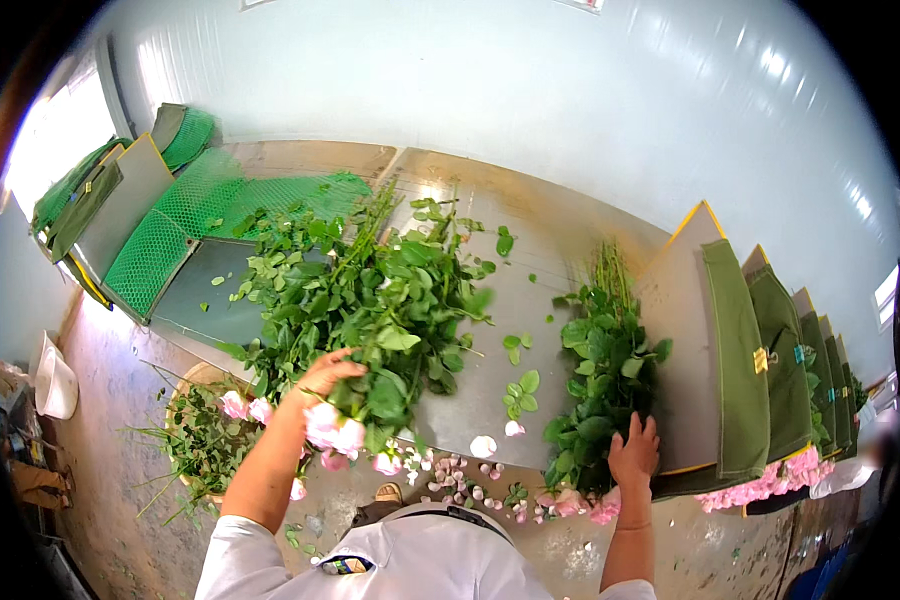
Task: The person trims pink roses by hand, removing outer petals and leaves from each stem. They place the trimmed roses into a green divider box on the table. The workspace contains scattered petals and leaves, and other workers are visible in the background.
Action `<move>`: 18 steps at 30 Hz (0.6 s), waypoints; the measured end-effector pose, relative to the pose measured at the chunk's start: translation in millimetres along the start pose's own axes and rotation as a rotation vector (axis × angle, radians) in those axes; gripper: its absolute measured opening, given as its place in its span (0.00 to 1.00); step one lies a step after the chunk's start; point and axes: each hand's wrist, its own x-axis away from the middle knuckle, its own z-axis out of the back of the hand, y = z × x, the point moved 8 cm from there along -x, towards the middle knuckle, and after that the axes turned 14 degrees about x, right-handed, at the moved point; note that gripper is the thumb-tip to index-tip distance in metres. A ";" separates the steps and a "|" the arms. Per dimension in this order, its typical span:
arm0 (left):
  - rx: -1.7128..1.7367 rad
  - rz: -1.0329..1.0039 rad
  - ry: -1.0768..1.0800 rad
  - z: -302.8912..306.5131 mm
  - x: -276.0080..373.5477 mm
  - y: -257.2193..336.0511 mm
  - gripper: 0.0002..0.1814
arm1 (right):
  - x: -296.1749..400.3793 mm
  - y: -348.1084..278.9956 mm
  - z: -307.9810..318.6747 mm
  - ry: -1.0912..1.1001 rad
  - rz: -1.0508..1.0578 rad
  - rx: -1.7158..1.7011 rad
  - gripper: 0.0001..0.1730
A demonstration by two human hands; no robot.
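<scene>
My left hand (332,373) reaches into the leaves of a large pile of leafy rose stems (375,300), above pink rose blooms (334,431) that hang over the near table edge. Its thumb and fingers are spread; whether they grip a stem cannot be told. My right hand (635,448) rests with bent fingers against the lower leaves of a smaller bunch of roses (607,360). That bunch lies with its stems pointing away, its pink blooms (570,502) over the near edge. Loose leaves (523,394) and a pale petal (484,447) lie on the metal table (465,420) between the piles.
Boards with green cloth flaps (739,360) and clips stand in a row on the right. Green plastic netting (187,202) covers the table's left part. A basket of cut stems (210,427) stands on the floor at left, near a white bucket (56,382). Petals litter the floor.
</scene>
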 end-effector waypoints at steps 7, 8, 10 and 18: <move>-0.198 0.005 0.017 -51.8 -9.8 -20.9 0.34 | 7.8 -268.9 -81.2 -0.456 0.295 -0.763 0.26; -0.128 0.039 -0.022 -55.1 -15.0 -22.5 0.34 | 21.1 -310.7 -140.7 -0.500 0.476 -0.831 0.25; 0.004 0.084 -0.008 -39.9 2.8 -12.9 0.35 | 40.7 -335.2 -118.6 -0.592 0.135 -1.069 0.24; -0.101 0.103 0.193 7.5 7.7 0.7 0.19 | 24.5 -298.4 -94.7 -0.522 -0.142 -1.571 0.04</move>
